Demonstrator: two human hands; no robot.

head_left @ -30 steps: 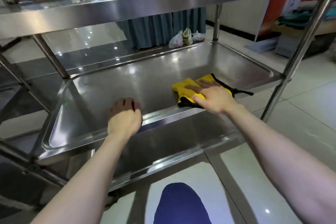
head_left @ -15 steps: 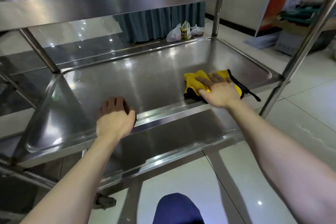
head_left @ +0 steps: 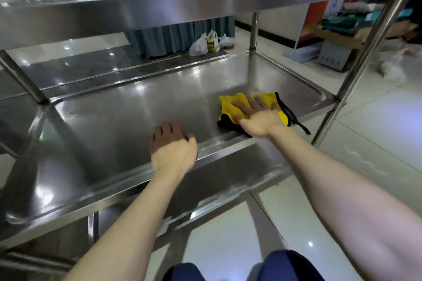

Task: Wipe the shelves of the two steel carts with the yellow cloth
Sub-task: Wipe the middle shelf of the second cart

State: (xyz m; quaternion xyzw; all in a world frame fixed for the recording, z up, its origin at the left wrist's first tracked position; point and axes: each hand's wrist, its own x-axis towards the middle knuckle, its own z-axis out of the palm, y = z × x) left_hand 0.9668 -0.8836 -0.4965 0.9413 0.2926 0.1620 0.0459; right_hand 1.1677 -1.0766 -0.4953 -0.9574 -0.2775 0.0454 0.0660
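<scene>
The yellow cloth (head_left: 233, 104), black at its edges, lies on the right part of the steel cart's middle shelf (head_left: 137, 121). My right hand (head_left: 258, 116) lies flat on the cloth with fingers spread, pressing it onto the shelf. My left hand (head_left: 173, 148) rests palm down over the shelf's front rim, fingers on the steel, holding nothing. The top shelf (head_left: 159, 4) runs overhead and a lower shelf (head_left: 228, 173) shows beneath.
A second steel cart's shelf (head_left: 80, 68) stands behind on the left. Upright posts stand at the right (head_left: 356, 68) and left (head_left: 22, 80) corners. Plastic bags (head_left: 210, 43) sit on the floor by a curtain. Boxes and clutter (head_left: 338, 52) lie at the far right.
My right hand has slid the cloth to the right and a little farther back along the shelf. My left hand keeps its place on the front rim while the view shifted.
</scene>
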